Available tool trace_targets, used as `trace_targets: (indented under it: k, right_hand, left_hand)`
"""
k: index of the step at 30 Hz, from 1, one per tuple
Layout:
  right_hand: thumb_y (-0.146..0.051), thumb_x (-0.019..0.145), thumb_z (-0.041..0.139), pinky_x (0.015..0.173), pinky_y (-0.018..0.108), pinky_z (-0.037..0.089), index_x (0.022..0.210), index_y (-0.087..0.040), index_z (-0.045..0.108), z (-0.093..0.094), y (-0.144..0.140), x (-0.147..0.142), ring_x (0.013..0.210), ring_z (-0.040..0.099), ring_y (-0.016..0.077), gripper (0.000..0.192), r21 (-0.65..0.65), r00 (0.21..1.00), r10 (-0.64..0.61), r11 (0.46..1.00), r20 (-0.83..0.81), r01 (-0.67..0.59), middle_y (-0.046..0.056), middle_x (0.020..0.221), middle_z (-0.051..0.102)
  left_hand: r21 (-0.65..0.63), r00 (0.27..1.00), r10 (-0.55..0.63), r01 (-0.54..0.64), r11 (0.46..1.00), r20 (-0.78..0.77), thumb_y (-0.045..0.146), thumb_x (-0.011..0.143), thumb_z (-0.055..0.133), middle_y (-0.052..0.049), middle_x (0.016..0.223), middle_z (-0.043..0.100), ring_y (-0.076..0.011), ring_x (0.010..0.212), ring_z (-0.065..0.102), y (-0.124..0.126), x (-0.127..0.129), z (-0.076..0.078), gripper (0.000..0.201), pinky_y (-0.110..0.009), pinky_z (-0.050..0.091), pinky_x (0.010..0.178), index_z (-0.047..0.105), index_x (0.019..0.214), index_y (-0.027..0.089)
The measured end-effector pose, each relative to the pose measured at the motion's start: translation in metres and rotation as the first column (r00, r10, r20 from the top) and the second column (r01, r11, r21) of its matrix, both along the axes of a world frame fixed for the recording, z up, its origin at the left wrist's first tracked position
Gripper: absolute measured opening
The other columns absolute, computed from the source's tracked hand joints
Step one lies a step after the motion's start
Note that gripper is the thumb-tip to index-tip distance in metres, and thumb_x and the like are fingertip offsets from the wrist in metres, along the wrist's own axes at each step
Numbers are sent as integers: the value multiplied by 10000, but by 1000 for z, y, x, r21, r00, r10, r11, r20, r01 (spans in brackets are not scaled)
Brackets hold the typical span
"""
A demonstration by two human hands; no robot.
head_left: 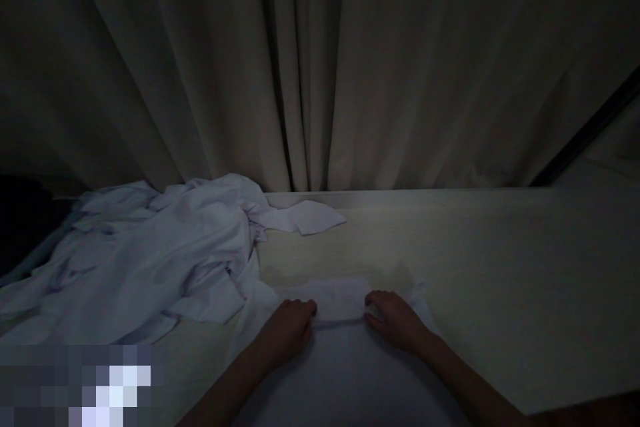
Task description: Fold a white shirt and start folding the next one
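A white shirt (350, 373) lies spread out in front of me, its lower part running out of the bottom of the view. At its far end, the collar (340, 300) stretches as a band between my hands. My left hand (290, 327) is closed on the collar's left end, fingers curled over the cloth. The right end is pinched between the thumb and fingers of my right hand (393, 320). Some cloth sticks out beyond each hand at the shoulders. The light is dim, so buttons and seams are hard to make out.
A crumpled heap of white clothes (200, 240) lies to the left, one strip of cloth (315, 217) trailing right. Dark cloth (25, 227) is at the far left. Long curtains (425, 80) hang behind the pale tabletop (525, 280). A pixelated patch covers the lower left corner.
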State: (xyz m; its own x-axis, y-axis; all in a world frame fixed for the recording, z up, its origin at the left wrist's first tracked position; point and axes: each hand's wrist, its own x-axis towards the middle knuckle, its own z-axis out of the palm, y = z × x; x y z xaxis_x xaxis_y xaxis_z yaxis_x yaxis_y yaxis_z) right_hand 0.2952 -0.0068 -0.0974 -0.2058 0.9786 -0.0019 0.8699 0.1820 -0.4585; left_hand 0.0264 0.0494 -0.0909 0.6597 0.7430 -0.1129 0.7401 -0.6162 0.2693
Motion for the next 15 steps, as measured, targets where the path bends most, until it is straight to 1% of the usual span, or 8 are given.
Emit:
trace_targets:
  k: [2,4,6,7,10,12,15]
  right_hand:
    - [-375,851,467,839,295,400,1004,-218,579,0,-3,-4,937,572,199,247,-11,999,-35,999,-18,35,58,992,651]
    - [-362,859,453,812,284,407,993,-215,575,-1,1,-8,918,586,194,233,-14,997,-81,997,-18,81,61,976,659]
    - [-337,849,469,789,276,410,1002,-219,571,-4,7,-13,909,600,193,219,-31,991,-136,990,6,136,58,985,668]
    - [-326,839,481,777,274,412,1001,-222,574,-6,10,-14,908,606,195,214,-44,986,-164,985,27,165,56,988,673]
    - [-260,818,490,777,274,417,988,-227,599,-10,19,-16,920,617,196,205,-66,975,-212,974,58,216,49,980,687]
    - [-188,803,472,812,269,419,986,-229,617,-11,24,-14,940,618,181,237,-54,979,-202,978,10,202,39,984,693]
    - [-107,771,441,891,272,410,1029,-234,627,-8,31,-10,996,605,165,342,2,983,-159,987,-93,160,25,1051,685]
  left_hand:
    - [-45,998,62,-63,997,-9,420,847,401,-69,914,685,-219,831,628,-1,3,-1,306,-321,421,710,518,1056,230]
    - [-20,991,131,-132,991,-34,481,876,302,-77,950,685,-222,847,641,5,13,-3,388,-321,435,690,527,1067,229]
    - [45,983,170,-168,985,-63,411,899,236,-111,986,668,-239,869,639,16,27,-5,408,-342,443,691,561,1021,198]
    - [69,981,179,-174,982,-71,366,897,241,-128,996,657,-248,880,633,23,34,-6,395,-353,445,699,572,1009,180]
    - [113,984,164,-155,981,-73,287,872,313,-134,1026,638,-246,953,600,41,53,-10,334,-366,443,776,577,1034,163]
    - [130,989,133,-124,984,-68,276,856,361,-116,1042,636,-240,1006,570,49,60,-12,302,-371,424,837,582,1038,177]
    - [128,992,100,-90,988,-74,292,835,413,-101,989,648,-237,979,569,54,64,-17,258,-376,417,839,607,970,186]
